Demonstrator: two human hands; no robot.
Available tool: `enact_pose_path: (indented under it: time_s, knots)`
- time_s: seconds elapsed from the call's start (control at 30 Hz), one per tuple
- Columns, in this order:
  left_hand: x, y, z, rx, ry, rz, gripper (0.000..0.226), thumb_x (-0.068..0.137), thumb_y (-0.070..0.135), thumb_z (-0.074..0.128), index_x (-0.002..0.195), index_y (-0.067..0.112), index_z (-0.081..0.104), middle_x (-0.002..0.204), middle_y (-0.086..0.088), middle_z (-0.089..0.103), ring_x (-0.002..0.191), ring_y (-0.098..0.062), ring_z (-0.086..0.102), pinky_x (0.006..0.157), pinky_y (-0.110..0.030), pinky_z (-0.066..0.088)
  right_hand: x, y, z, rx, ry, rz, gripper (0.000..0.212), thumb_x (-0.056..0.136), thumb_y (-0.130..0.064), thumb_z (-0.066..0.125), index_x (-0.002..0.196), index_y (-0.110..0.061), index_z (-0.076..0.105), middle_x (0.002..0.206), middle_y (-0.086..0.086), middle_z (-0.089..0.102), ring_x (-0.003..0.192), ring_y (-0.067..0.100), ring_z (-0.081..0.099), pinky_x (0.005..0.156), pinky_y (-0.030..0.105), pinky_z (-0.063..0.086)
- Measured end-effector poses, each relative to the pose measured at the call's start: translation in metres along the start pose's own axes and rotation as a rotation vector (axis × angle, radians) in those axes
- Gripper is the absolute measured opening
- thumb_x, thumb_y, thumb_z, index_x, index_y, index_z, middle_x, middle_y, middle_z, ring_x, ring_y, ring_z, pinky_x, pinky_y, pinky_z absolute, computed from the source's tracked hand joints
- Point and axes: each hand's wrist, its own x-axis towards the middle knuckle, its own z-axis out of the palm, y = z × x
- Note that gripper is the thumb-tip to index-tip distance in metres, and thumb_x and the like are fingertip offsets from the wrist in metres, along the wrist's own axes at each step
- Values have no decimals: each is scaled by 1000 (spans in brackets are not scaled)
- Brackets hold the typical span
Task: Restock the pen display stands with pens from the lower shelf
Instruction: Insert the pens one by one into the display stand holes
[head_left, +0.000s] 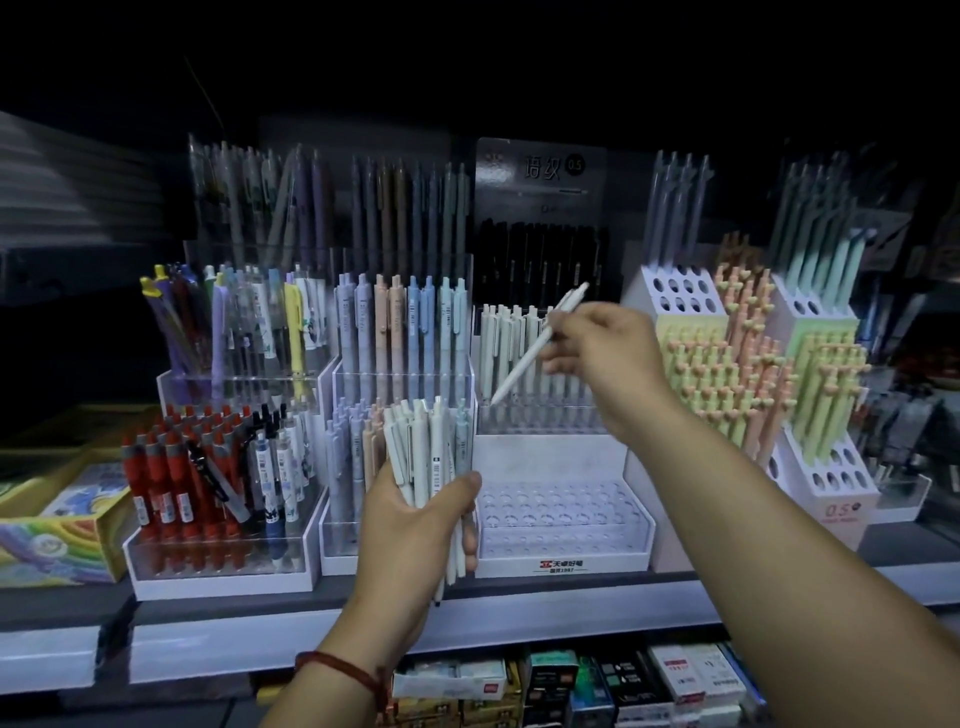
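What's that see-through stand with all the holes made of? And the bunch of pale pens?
The stand looks like clear hard plastic, maybe acrylic: you see through its holed steps and the edges gleam. The bunch of pens gripped by the left hand looks like matte plastic: pale, smooth, hardly any shine, though the light is dim.

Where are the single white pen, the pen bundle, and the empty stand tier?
single white pen (519, 369), head view, mid-barrel
pen bundle (421, 441), head view, barrels above grip
empty stand tier (556, 506), head view, holed top face
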Motion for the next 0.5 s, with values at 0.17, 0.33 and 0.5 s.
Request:
enact_pose_path:
  time_s: [0.17,0.33,0.5]
  knots:
    - [-9,-3,-5,10,-11,-16,18,97,4,66,108,18,60,54,-21,51,44,-29,45,46,-36,46,29,9,-1,-311,126,-220,15,102,-12,59,92,-4,67,74,11,69,61,24,70,67,40,64]
    - [-9,-5,-7,-10,0,-39,20,97,7,66,110,21,58,53,-19,52,43,-29,45,48,-37,47,44,25,9,-608,17,-270,18,102,-14,57,92,-1,64,75,14,72,66,24,72,73,45,61]
    - [-8,-8,-9,-23,11,-51,18,96,6,66,109,15,58,52,-18,51,42,-28,45,51,-39,46,52,43,19,-768,-128,-179,29,102,-15,57,88,10,62,80,27,72,70,37,73,72,50,62]
